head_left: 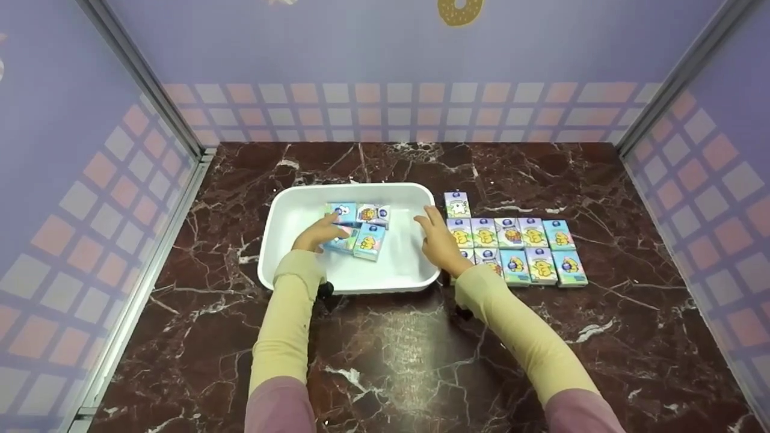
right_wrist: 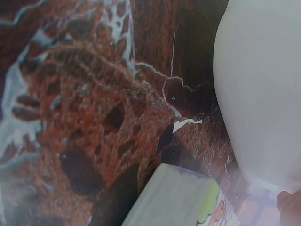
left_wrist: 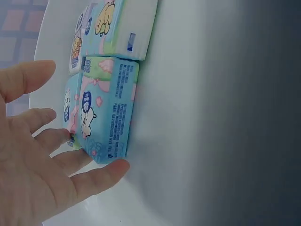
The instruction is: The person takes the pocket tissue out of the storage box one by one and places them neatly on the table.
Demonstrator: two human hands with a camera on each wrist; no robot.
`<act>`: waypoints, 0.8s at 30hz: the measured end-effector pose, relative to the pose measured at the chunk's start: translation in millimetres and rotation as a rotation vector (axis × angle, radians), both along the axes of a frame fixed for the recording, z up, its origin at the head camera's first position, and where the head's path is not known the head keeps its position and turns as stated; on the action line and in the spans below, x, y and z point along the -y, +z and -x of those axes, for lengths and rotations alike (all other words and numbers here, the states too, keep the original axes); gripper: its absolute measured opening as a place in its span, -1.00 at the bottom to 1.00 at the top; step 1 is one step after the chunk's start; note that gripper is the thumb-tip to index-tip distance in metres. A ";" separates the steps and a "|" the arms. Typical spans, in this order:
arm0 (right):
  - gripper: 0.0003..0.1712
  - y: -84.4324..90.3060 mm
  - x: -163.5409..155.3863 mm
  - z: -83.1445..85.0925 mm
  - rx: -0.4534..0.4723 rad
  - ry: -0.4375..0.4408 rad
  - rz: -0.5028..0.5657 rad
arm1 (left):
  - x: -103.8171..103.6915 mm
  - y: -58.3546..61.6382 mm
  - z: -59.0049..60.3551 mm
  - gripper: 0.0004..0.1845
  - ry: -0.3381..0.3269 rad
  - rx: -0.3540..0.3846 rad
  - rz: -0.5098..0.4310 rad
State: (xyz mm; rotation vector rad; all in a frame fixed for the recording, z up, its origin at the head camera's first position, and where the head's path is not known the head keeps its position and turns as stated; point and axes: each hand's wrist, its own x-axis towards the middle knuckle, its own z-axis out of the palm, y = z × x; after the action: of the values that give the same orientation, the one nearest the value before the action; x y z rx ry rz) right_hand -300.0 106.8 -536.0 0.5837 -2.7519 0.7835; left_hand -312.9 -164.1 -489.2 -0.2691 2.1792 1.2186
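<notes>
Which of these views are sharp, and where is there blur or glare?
Head view: evenly lit and sharp, with a soft sheen on the marble table in front of the white tray. Left wrist view: the tissue packs are in focus, the left hand slightly soft, and the tray floor fades to a dark vignette at right. Right wrist view: blurred throughout; the marble and tray wall are smeared.

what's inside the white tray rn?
The tray holds a cluster of about four tissue packs, with the left hand touching them. The hand covers part of the cluster, so any pack beneath it can't be seen.
</notes>
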 end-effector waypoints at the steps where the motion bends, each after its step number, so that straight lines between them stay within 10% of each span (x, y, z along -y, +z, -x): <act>1: -0.40 -0.2 0.0 -0.1 0.004 -0.002 -0.003 | -1.4 -0.5 0.1 -0.16 -0.008 -0.003 0.002; 24: -0.40 0.5 -0.3 0.4 0.021 0.002 -0.009 | -43.9 -3.8 -0.5 -0.16 -0.211 0.000 -0.024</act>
State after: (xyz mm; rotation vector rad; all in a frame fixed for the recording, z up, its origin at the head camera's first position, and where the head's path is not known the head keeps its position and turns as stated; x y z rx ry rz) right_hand -300.3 107.1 -535.5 0.5830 -2.7762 0.7824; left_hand -312.4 -120.2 -493.0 -0.0278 2.1301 1.1253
